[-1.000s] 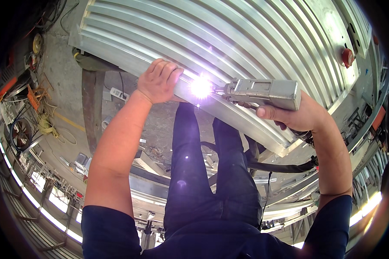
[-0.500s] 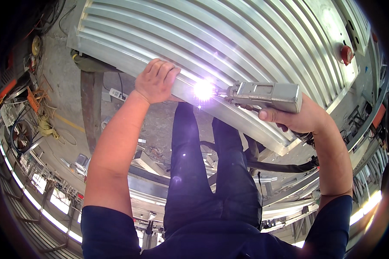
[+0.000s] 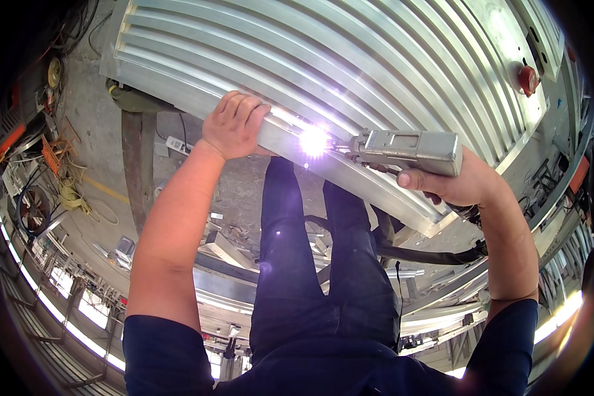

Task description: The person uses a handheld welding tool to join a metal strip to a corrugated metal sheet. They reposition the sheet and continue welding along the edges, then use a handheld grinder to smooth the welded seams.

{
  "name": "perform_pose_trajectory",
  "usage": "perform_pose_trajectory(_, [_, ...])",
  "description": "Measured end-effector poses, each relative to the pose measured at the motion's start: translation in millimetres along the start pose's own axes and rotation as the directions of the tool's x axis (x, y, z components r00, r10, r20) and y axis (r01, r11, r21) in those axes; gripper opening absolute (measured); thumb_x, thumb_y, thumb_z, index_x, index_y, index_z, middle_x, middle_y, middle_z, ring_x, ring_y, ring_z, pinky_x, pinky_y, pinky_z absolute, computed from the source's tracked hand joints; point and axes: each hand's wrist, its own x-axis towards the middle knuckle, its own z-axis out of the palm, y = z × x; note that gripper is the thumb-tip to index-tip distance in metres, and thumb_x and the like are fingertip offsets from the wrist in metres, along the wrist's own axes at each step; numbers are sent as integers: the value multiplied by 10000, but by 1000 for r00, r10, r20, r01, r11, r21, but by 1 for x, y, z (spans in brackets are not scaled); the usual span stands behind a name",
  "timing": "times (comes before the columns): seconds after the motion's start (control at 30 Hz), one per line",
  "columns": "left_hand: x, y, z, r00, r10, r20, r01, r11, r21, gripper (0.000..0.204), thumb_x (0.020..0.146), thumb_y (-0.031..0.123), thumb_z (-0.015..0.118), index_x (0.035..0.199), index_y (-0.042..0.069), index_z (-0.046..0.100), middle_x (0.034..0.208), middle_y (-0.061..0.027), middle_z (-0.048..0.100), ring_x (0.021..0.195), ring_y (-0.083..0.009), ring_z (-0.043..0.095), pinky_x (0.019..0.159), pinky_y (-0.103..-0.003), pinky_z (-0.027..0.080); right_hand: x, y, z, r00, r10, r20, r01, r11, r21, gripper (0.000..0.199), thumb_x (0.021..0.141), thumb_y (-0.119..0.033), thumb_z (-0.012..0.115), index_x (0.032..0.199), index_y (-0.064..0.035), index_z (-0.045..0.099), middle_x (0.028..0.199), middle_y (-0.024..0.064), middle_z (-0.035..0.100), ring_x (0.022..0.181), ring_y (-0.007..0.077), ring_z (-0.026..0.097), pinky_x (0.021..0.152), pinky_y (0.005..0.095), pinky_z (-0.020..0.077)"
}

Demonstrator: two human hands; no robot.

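Note:
A large ribbed sheet-metal panel (image 3: 350,59) lies in front of me, with a flat metal edge strip (image 3: 369,181) along its near side. My left hand (image 3: 234,125) grips that edge strip, fingers curled over it. My right hand (image 3: 452,185) holds a grey box-shaped welding gun (image 3: 412,148), its nozzle pointing left at the strip. A bright white flare (image 3: 313,140) burns at the nozzle tip, a short way right of my left hand. A black hose (image 3: 429,254) runs from the gun under my right forearm.
My legs in dark trousers (image 3: 310,264) stand below the panel. A steel support post (image 3: 138,165) stands at left on the concrete floor. Cables, tools and a fan (image 3: 30,211) lie at far left. A red round button (image 3: 528,79) sits on a cabinet at upper right.
The welding flare and gun tip have shifted slightly right along the edge strip. My left hand keeps its grip in the same place.

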Motion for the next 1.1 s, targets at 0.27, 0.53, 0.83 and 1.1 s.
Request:
perform_pose_trajectory(0.27, [-2, 1, -2, 999, -31, 39, 34, 997, -62, 904, 443, 561, 855, 1136, 69, 546, 1092, -72, 526, 1033, -292, 525, 965, -454, 430, -38, 11, -36, 989, -145, -3, 145, 987, 70, 596, 898, -392, 713, 1333, -25, 537, 811, 14, 599, 706, 97, 574, 596, 258, 499])
perform_pose_trajectory(0.53, [3, 1, -5, 999, -12, 52, 15, 998, -63, 802, 596, 638, 781, 1110, 63, 561, 1100, -81, 514, 1061, -284, 501, 980, -442, 414, -72, -38, -30, 889, -218, -404, 263, 963, 57, 386, 963, -385, 624, 964, 0, 588, 749, 32, 554, 574, 123, 583, 470, 282, 490])
perform_pose_trajectory(0.83, [-11, -5, -14, 946, 3, 324, 44, 989, -138, 834, 675, 620, 728, 1250, 50, 528, 1215, -101, 501, 1187, -298, 448, 1101, -467, 297, -35, -95, 35, 893, -127, -432, 226, 956, 187, 569, 901, -541, 637, 1030, 11, 577, 659, 88, 596, 518, 157, 589, 507, 282, 488])
perform_pose_trajectory(1.1, [-12, -110, -83, 898, -175, 404, 222, 972, -72, 947, 614, 692, 724, 1279, 46, 531, 1268, -98, 489, 1252, -277, 417, 1183, -502, 196, 29, -212, 65, 927, -175, -331, 242, 954, 175, 490, 914, -432, 666, 1081, 20, 576, 657, 71, 586, 536, 148, 581, 479, 286, 473])
